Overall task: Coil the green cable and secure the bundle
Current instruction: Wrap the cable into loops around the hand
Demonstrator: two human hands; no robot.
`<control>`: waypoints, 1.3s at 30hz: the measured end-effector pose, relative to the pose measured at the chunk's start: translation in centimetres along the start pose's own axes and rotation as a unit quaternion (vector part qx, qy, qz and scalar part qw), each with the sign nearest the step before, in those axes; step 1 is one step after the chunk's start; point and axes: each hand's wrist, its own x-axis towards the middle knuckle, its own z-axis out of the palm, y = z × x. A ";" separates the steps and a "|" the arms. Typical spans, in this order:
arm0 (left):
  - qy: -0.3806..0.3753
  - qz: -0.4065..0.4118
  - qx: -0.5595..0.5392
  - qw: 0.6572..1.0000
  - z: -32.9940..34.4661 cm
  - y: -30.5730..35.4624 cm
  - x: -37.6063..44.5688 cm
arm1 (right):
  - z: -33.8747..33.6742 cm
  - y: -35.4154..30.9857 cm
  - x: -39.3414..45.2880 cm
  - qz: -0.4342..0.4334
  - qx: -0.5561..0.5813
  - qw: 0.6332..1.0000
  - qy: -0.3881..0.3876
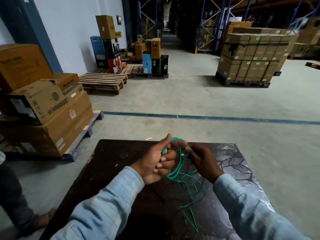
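Note:
A thin green cable point(180, 163) is looped around the fingers of my left hand point(155, 161), which is held palm-up over a dark table point(117, 170) with its thumb raised. Several loops hang between both hands. My right hand point(202, 161) pinches the cable near the top of the loops, close to the left fingertips. The loose remainder of the cable trails in tangled curves down over the table toward me, with its free end near the front. A thin black strip point(156, 193), perhaps a tie, lies on the table below my left wrist.
The table's right part point(237, 163) has a grey cracked-stone pattern. Cardboard boxes on a pallet point(52, 118) stand at the left. A person's leg and foot point(22, 213) are at the lower left. Wooden pallets, stacked cartons point(251, 61) and blue racks are farther back on the concrete floor.

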 end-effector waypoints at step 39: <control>-0.016 -0.054 0.322 0.945 1.3 -0.9 -1.0 | -3.2 -6.1 -0.7 0.059 0.176 0.980 -0.070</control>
